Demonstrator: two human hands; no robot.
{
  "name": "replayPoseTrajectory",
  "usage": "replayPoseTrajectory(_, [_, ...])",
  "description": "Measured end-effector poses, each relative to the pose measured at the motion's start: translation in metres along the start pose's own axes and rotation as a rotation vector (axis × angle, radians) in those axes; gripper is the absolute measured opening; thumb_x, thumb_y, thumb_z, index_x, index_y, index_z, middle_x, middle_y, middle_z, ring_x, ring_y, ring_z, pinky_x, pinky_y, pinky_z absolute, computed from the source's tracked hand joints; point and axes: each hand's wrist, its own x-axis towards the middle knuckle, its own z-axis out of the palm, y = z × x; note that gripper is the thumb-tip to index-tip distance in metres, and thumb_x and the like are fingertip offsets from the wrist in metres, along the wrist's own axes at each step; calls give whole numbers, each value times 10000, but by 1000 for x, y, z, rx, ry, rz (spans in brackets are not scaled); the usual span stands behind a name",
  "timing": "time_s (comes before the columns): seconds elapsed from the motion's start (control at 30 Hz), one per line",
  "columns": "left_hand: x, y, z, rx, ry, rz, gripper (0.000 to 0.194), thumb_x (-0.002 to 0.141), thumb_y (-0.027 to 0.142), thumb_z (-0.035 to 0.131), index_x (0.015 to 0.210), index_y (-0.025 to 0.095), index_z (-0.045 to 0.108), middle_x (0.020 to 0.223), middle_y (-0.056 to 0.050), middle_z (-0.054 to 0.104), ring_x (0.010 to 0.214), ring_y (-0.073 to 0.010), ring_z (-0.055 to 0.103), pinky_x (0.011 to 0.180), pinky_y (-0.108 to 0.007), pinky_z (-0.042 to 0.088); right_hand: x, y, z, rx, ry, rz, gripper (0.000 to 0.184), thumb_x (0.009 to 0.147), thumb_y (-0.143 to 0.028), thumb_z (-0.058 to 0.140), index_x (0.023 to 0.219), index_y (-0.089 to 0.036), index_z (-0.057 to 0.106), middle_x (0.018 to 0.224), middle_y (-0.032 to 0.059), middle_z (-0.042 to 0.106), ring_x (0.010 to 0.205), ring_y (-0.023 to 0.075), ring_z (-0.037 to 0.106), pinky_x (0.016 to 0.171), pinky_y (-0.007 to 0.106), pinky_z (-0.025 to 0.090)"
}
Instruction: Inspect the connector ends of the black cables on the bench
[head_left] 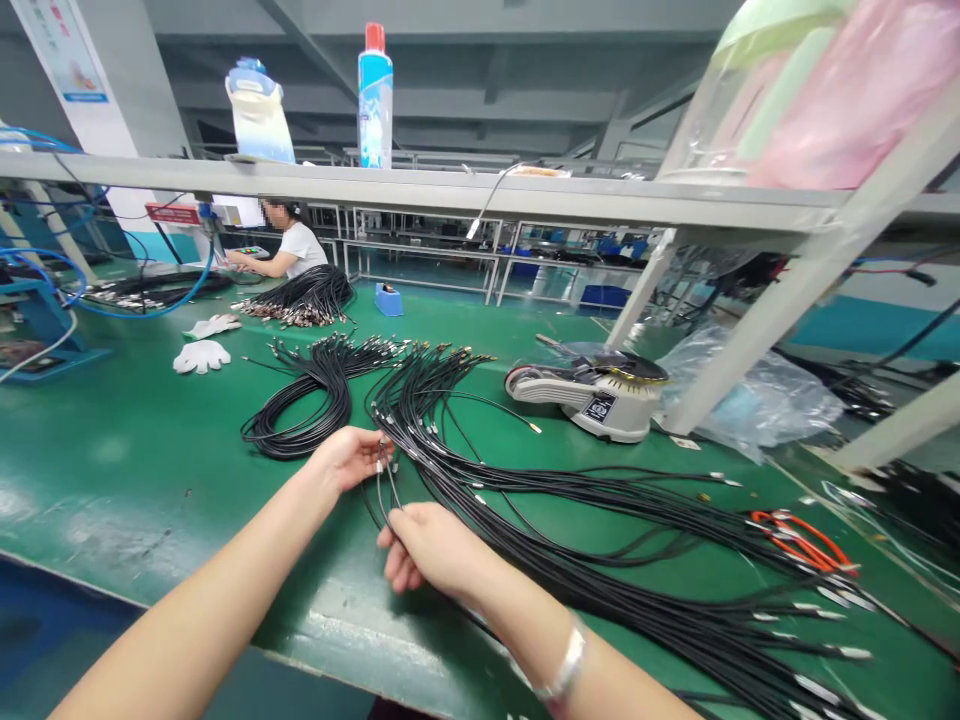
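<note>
all positions are given relative to the grey bench device [611,412]. i read the scene through the head camera.

containers: on the shelf [420,187], above and to the left of the device, stand a pale bottle with a blue lid [261,112] and a blue spray can with a red cap [375,105]; i cannot tell what either contains. above and to the right of the device, clear plastic wrapping [709,115] shows pink and green material within or behind it. a crumpled clear bag [750,390] lies directly right of the device; its contents are unclear. a blue bin [604,297] sits beyond the device.

the black cable [379,490] is located left of the device and nearer to me. it is thin, smooth and slightly bowed, with a small silvery fitting at its upper end. two strands show between the hands; i cannot tell whether they belong to one cable.

my left hand [351,458] is narrow, its fingertips pinching the cable by the fitting. my right hand [427,545] holds the cable lower down between thumb and fingers, the other fingers curled.

a large cable bundle [540,540] runs from left of the device across its front and off to the right. a coiled bundle [334,395] lies farther left of the device.
</note>
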Motion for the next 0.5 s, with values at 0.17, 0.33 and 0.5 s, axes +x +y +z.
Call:
replayPoseTrajectory(0.17, [1,7,-4,-121,38,21,197,852,253,508,979,107,547,895,-43,589,712,-117,583,609,-269,508,-71,13,-50,-965,59,-207,72,755,-207,505,713,-181,558,605,-7,591,525,110,487,513,210,310])
replayPoseTrajectory(0.33, [2,1,9,-234,61,40,176,858,228,499,977,106,543,856,-33,583,670,-102,574,568,-242,506,-121,-26,-83,-1189,228,-99,222,824,-289,403,644,-203,502,588,21,563,499,130,476,482,233,293])
replayPoseTrajectory(0.5, [5,-1,17,-313,86,60,143,865,213,485,945,108,539,795,-6,566,597,-75,545,506,-203,483,-154,-31,-106,-1149,69,148,270,765,-288,463,509,-203,459,487,17,531,411,123,467,420,230,272])
